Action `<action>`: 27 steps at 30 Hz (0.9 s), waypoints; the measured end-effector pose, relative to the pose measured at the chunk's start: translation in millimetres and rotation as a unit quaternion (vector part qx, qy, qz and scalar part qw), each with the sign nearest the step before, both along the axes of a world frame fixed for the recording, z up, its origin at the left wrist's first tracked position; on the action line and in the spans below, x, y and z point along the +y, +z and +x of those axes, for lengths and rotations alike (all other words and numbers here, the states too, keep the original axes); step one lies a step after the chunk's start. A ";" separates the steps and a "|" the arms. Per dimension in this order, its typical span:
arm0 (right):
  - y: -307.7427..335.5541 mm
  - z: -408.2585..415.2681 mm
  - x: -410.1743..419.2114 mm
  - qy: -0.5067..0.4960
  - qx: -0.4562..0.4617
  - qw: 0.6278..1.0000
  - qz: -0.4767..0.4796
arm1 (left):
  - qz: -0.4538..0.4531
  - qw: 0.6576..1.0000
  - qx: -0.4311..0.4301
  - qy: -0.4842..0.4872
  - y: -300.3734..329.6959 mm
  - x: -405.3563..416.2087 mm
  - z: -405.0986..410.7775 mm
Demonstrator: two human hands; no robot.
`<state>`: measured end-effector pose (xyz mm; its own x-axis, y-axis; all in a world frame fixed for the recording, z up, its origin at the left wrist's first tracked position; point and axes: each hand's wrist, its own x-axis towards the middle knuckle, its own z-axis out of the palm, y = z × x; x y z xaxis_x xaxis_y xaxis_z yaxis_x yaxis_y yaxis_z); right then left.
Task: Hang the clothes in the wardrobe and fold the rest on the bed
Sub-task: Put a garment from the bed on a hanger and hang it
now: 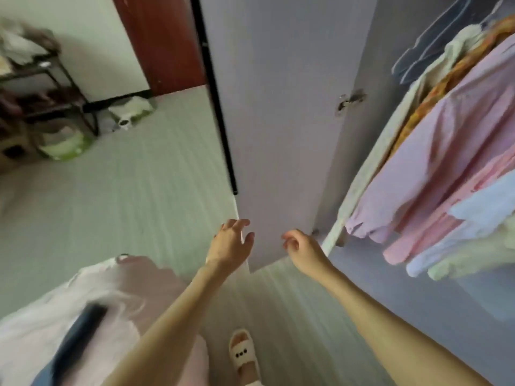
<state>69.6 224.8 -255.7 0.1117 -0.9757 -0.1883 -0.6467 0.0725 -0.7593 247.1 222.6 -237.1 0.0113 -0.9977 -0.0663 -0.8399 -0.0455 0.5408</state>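
The hanging clothes fill the right side of the view inside the open pale lilac wardrobe (434, 277): a lilac long-sleeved shirt (434, 162) in front, a pink striped shirt (434, 218) just beside it, then a pale blue garment (473, 215) and a pale green one (473, 260) whose tops are cut off by the right edge. Behind the lilac shirt an orange patterned garment (451, 76) and a cream one (459, 43) show only as narrow strips, and a dark blue striped piece (434, 51) is partly hidden at the top. The rail and hangers are out of sight.

The wardrobe's flat lilac door (278, 121) stands open, with a small metal hinge (349, 101) at its inner edge. The left hand (231, 243) is at the door's lower outer edge, fingers spread and loose, holding nothing. The right hand (299, 246) is in front of the door's lower part, fingers curled loosely inward and empty; whether either touches the panel cannot be told.

At lower left, blurred pale pink and white cloth (92, 310) lies on the bed, with a dark blue strip (78, 335) across it too smeared to identify. A cream slipper (242, 355) on a foot stands on the pale striped floor (125, 190). Far left, a dark metal rack (41, 87) with indistinct items and a green-rimmed basket (67, 146) are blurred.
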 end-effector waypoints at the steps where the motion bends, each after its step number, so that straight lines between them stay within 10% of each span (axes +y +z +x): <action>1: -2.6 28.8 3.6 0.040 -0.008 0.999 0.007 | 0.001 0.999 0.004 0.046 -0.4 21.5 29.8; 12: -20.1 316.6 119.3 0.440 0.014 0.896 0.054 | 0.013 0.898 0.013 0.439 -22.0 259.0 250.3; 27: -99.0 533.3 246.3 0.671 0.154 0.720 0.088 | 0.064 0.700 0.156 0.694 -135.2 438.5 371.9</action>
